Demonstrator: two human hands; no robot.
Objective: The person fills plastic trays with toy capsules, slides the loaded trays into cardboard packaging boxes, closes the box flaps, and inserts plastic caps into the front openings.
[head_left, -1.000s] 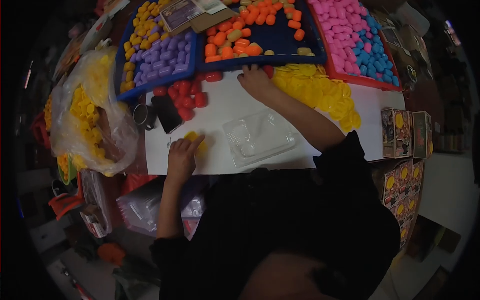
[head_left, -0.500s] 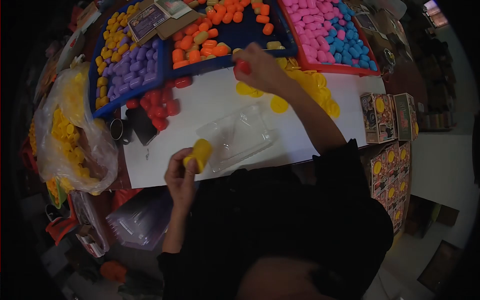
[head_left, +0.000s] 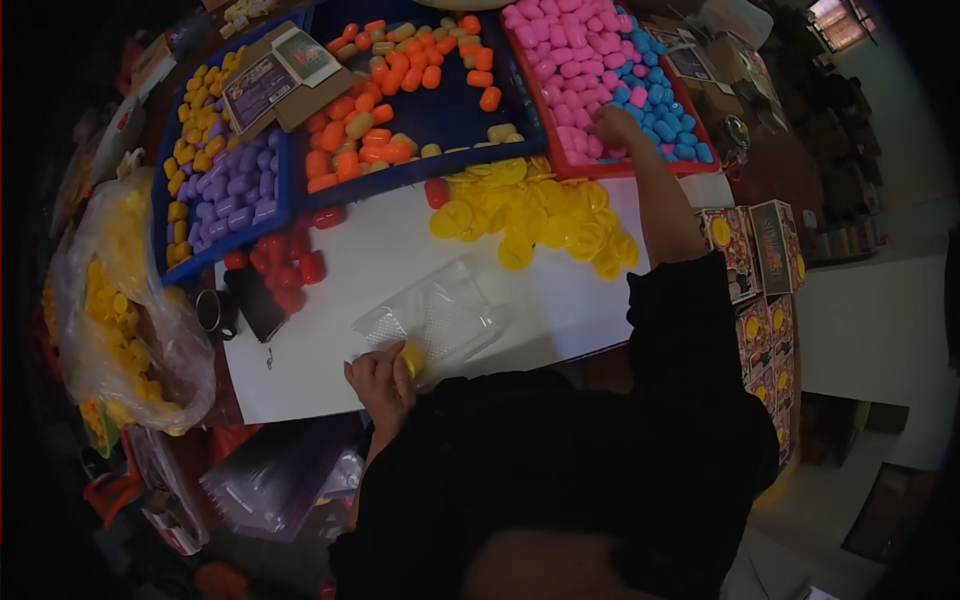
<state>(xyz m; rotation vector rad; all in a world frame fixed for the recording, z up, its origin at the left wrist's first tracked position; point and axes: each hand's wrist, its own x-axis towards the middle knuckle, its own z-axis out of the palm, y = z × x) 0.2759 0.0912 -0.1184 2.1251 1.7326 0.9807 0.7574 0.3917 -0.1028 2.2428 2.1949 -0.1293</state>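
Observation:
My left hand [head_left: 381,382] is closed round a yellow cylinder [head_left: 412,359] at the near edge of the white table surface [head_left: 560,330]. Right beside it lies a clear plastic tray [head_left: 440,312]. My right hand [head_left: 613,130] reaches into the red bin [head_left: 600,170], over pink pieces [head_left: 575,88] and near blue ones [head_left: 655,118]; its fingertips are hidden. Between the hands is a heap of yellow discs [head_left: 540,215], with one red piece [head_left: 437,193] at its left end.
Blue bins hold purple pieces [head_left: 238,185] and orange pieces [head_left: 345,135]. Red pieces [head_left: 285,260], a dark phone [head_left: 256,300] and a mug [head_left: 214,312] lie at the left, beside a plastic bag of yellow parts [head_left: 115,320]. Printed boxes [head_left: 730,250] stand at the right.
My right hand has moved from the blue bin's edge to the red bin, and the red piece it held lies by the discs. My left hand has brought the yellow cylinder to the clear tray.

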